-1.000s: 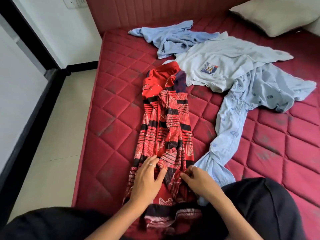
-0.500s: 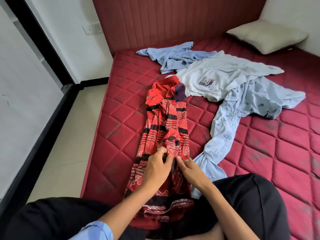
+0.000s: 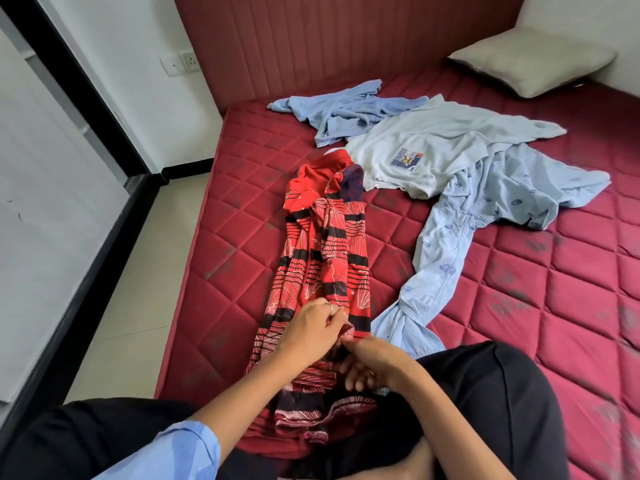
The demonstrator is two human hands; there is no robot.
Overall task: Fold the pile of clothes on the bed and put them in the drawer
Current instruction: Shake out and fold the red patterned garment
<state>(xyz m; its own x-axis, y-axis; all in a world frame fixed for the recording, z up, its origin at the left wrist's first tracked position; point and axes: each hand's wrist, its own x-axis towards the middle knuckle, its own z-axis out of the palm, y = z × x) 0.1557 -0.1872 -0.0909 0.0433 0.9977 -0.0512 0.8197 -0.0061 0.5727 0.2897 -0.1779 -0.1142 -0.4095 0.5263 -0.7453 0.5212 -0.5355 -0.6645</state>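
Observation:
A red garment with black stripes (image 3: 325, 244) lies stretched lengthwise on the red quilted mattress (image 3: 242, 258), its near end over my lap. My left hand (image 3: 308, 330) pinches its fabric near the middle. Just to the right and nearer me, my right hand (image 3: 374, 362) grips a bunched fold of the same garment with curled fingers. Farther back lie a pale shirt with a chest patch (image 3: 436, 147), a light blue printed shirt (image 3: 485, 216) and a crumpled blue garment (image 3: 343, 109).
A beige pillow (image 3: 533, 60) rests at the far right by the padded headboard (image 3: 329, 39). Tiled floor (image 3: 138, 289) runs along the bed's left edge beside a black-framed panel. My black-trousered legs fill the bottom of the view. No drawer is in view.
Both hands shifted up the red garment and now bunch its fabric between them; my right hand drew back toward me. My head tilted up, so more headboard shows.

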